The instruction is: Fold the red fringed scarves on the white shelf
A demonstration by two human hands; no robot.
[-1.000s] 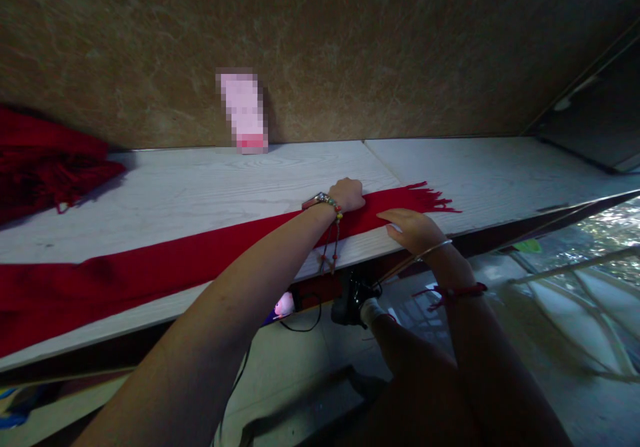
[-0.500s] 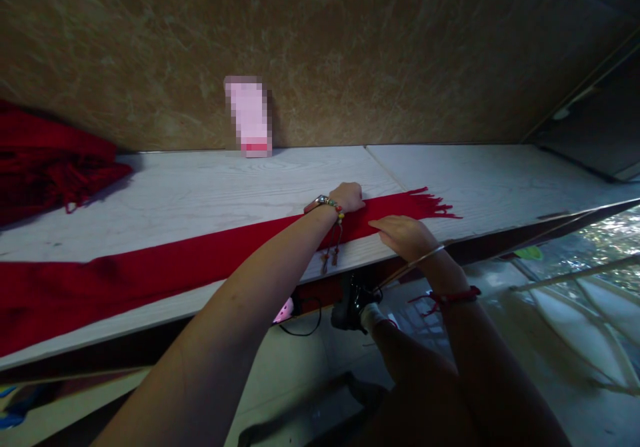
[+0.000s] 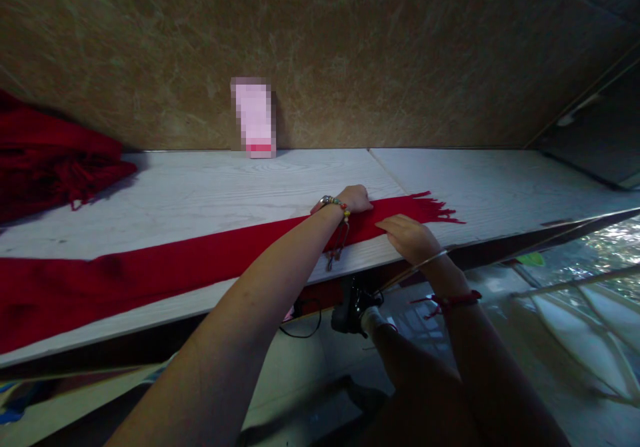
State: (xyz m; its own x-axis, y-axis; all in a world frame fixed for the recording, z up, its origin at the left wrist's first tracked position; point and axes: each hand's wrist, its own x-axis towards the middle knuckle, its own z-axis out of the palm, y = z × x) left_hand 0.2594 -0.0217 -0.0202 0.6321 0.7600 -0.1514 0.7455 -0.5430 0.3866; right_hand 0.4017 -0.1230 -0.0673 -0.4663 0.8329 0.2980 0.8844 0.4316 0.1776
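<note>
My left hand (image 3: 356,198) curls on the red scarf (image 3: 200,260) at its far edge; whether it pinches, I cannot tell. My right hand (image 3: 407,237) lies flat-fingered near the fringe. I judge it laid out lengthwise on the table (image 3: 210,187), not yet folded.

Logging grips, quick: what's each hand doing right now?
Left hand: fingers curled shut on the red scarf.
Right hand: open, pressing flat on it.

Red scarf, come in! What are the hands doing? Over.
Left hand curled on far edge of red scarf, right hand flat on near edge. Scarf stretched along white table, fringe end right. Only hands on it.
</note>
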